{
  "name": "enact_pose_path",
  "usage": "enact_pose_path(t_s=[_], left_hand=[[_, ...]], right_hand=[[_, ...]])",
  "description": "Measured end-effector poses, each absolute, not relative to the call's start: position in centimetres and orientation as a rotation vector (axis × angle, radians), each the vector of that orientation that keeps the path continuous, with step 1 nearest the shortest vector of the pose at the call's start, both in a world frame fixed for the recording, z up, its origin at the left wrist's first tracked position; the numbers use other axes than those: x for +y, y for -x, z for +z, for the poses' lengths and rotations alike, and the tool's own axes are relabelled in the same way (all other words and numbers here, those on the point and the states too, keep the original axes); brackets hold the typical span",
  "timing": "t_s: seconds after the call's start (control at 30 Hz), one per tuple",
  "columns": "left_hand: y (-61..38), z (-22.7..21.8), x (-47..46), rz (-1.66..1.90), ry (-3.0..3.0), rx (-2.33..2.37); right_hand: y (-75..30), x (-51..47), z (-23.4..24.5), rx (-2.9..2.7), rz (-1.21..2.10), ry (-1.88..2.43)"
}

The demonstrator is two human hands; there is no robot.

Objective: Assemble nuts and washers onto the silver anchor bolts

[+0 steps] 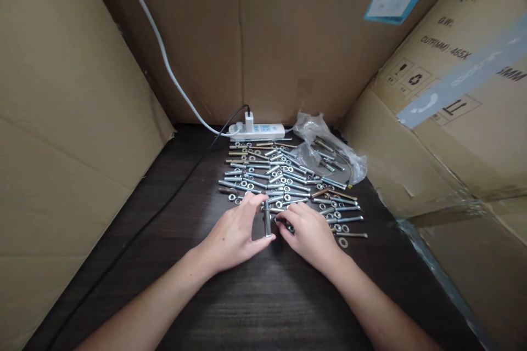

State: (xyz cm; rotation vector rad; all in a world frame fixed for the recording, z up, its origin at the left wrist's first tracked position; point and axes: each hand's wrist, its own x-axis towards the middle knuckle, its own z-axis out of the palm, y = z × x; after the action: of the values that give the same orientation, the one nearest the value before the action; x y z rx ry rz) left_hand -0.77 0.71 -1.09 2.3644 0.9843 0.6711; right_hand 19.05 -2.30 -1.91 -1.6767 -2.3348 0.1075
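Observation:
My left hand (236,233) rests on the dark table and pinches a silver bolt sleeve (267,220) that stands nearly upright between thumb and fingers. My right hand (309,233) lies just to the right of it, fingers curled, fingertips pinching a small metal piece (283,223) next to the sleeve; I cannot make out what it is. Straight beyond both hands lies a spread of several bolts, washers and nuts (284,178), laid in rough rows.
A crumpled plastic bag (329,151) holding more bolts sits at the back right. A white power strip (257,130) with a plugged charger and white cable lies at the back. Cardboard boxes (74,120) wall in the dark wooden table (263,296) on the left, back and right.

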Motion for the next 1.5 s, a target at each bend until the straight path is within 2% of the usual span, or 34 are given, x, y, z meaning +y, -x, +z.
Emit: enact_pose_path(t_s=[0.23,0.6,0.73,1.0,1.23,1.5], left_hand=[[0.8,-1.0,0.7,0.664,-2.331,0.946],[0.7,-0.6,0.5,0.587,-2.337,0.922],[0.7,-0.4,0.5,0.565,-2.335,0.907],[0.3,0.0,0.1,0.539,-2.263,0.771],[0.1,-0.4,0.0,0.549,-2.237,0.736],[0.2,-0.4,0.1,0.544,-2.206,0.730]], right_hand=[[-19.3,-2.1,-1.7,-2.384,0.119,1.646],[-19.2,-1.8,-2.2,-2.436,-0.035,1.564],[-19.2,-1.5,-2.2,-2.320,0.067,1.516],[-18.7,-2.2,-1.5,-1.739,0.524,1.323],[-18.4,-2.6,-1.3,-1.623,0.590,1.299],[-18.6,-2.6,-1.0,-1.732,0.479,1.262]])
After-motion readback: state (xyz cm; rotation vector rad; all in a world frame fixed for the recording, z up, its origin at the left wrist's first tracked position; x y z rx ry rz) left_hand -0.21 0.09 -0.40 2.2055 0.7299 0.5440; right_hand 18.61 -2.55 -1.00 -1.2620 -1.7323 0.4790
